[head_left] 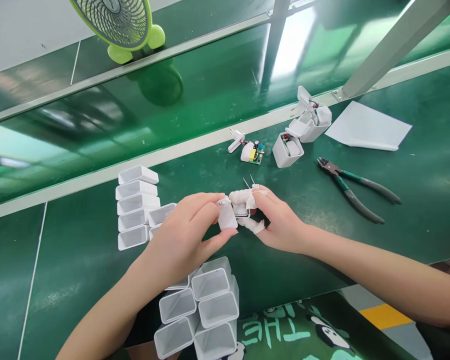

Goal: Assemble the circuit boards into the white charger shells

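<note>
My left hand (pixel 189 230) pinches a small white plastic casing (pixel 228 216) between thumb and fingers. White coverings wrap the fingertips of my right hand (pixel 273 215), which grips a white adapter part (pixel 241 210) right against the casing. Two thin metal pins (pixel 249 182) stick out beyond the right fingers; what they join is hidden. Behind my hands lies a green circuit board (pixel 255 154) with a white plug cap (pixel 237 141) beside it. To its right stand a white case (pixel 287 151) with parts and wires inside and another filled case (pixel 315 127) with its plug cap tilted out.
Several hollow white cases (pixel 137 190) are stacked at left, partly behind my left hand. More hollow cases (pixel 217 305) are piled at the front edge near my lap. Green-handled pliers (pixel 354 187) and a white paper sheet (pixel 369 126) lie at right. A green fan (pixel 120 25) stands at the back.
</note>
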A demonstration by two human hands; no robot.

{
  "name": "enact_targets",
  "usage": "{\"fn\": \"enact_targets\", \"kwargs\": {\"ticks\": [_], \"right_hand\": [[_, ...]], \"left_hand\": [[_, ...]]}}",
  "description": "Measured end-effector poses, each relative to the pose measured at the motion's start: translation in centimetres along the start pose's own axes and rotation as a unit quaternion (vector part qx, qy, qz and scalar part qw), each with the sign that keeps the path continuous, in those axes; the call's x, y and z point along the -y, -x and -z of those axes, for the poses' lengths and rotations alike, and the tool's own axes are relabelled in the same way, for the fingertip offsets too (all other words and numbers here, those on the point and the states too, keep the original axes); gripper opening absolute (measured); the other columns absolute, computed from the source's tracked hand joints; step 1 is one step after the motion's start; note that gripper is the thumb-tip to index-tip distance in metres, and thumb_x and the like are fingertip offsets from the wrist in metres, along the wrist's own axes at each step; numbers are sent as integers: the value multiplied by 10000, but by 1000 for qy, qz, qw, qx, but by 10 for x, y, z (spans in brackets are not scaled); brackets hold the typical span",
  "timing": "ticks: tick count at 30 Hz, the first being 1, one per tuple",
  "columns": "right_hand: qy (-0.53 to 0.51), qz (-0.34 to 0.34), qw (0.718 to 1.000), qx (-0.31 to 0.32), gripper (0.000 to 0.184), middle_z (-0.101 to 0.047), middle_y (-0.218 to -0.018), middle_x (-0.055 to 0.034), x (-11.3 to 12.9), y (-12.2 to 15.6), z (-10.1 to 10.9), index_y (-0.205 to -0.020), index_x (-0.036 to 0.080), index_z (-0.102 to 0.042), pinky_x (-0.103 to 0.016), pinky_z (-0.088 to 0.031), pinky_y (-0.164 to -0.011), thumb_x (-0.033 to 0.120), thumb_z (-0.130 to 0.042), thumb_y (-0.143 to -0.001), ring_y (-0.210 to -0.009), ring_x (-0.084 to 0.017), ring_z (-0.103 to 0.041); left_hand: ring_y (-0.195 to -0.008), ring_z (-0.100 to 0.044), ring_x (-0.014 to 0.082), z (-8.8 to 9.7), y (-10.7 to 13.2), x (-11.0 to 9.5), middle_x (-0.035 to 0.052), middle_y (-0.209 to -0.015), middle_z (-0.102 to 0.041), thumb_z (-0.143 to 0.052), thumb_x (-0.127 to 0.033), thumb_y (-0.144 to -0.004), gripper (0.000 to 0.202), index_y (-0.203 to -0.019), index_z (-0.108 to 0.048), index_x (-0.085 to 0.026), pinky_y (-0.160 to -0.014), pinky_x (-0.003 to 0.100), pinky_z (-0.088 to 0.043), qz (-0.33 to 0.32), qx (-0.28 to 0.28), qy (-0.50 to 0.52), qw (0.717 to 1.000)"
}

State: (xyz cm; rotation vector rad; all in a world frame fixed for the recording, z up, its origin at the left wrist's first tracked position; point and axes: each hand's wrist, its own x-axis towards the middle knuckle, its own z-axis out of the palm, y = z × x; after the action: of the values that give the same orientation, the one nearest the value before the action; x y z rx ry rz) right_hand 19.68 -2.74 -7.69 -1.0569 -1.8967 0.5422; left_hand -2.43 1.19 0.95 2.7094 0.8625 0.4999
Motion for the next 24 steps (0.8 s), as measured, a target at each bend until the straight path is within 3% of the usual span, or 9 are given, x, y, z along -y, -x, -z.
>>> {"fn": "enact_targets", "kwargs": {"ticks": [5, 11, 19, 24], "right_hand": [[-7, -5, 999, 33, 198, -519, -849, -26, -1, -1, 3, -995, 235, -427, -354, -502, -743, 135, -574, -909, -794, -195, -476], [-17, 37, 998, 47, 195, -515, -873, -41, -5, -2, 3, -945, 242, -456, -368, -516, -789, 73, -530, -884, -875, -213, -490], [-16, -1, 999, 36, 218, -534, -819, -12, -4, 0, 1, -1021, 236, -433, -343, -492, -676, 133, -576, -893, -766, -193, -491], [7, 55, 998, 28, 193, -531, -863, -34, -7, 0, -2, -950, 235, -437, -381, -503, -750, 95, -548, -879, -787, -202, -472]], "left_hand": [[-1088, -694, 195, 3, 1, -1, 82, -1202, -717, -752, -211, -881, 370, -791, -393, -209, -937, 323, -595, -8, -10, -27, 1000], [-1059, -708, 187, 6, 2, -4, 86, -1197, -722, -759, -237, -879, 383, -781, -390, -211, -898, 291, -603, -5, -8, -31, 999], [-1085, -691, 195, 6, 1, -1, 78, -1222, -706, -727, -233, -898, 383, -776, -365, -220, -863, 309, -595, 20, 11, -21, 1000], [-1109, -678, 203, 3, -3, 4, 66, -1193, -704, -717, -237, -905, 271, -857, -451, -220, -884, 333, -579, 31, 34, 23, 999]]}}
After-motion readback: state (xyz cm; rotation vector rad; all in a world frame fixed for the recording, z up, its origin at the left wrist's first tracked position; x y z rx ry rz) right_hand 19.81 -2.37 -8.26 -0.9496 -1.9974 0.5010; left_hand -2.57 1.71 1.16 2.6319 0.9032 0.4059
